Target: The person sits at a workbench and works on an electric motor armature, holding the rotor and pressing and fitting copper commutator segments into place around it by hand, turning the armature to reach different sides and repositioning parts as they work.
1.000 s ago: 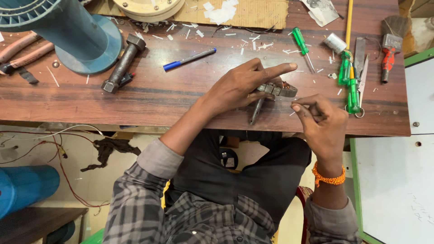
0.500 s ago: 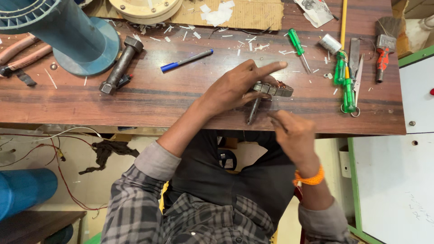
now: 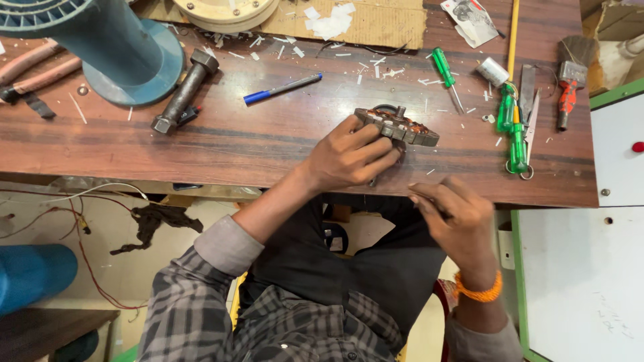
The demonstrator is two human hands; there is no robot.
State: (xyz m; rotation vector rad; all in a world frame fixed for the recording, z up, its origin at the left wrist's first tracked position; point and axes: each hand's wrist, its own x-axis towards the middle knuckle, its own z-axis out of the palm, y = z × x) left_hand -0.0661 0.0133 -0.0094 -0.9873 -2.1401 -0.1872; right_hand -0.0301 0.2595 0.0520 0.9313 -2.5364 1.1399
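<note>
My left hand (image 3: 350,155) grips a round motor stator (image 3: 397,127) with copper windings and a short centre shaft, tilting it up on edge on the wooden bench (image 3: 268,144). At the bench's front edge is my right hand (image 3: 451,211), fingers pinched together; whether something thin is between them I cannot tell. The right hand sits below and to the right of the stator, apart from it.
On the bench lie a blue pen (image 3: 282,88), a heavy bolt (image 3: 183,90), green screwdrivers (image 3: 511,127), scissors (image 3: 528,100), a brush (image 3: 571,67), a blue spool (image 3: 107,47), pink-handled pliers (image 3: 33,70), cardboard (image 3: 376,20) and scattered paper scraps. Loose wires (image 3: 80,221) hang below.
My left hand has closed around the stator and tipped it up from lying flat. My right hand has drawn back from beside it to the bench's front edge.
</note>
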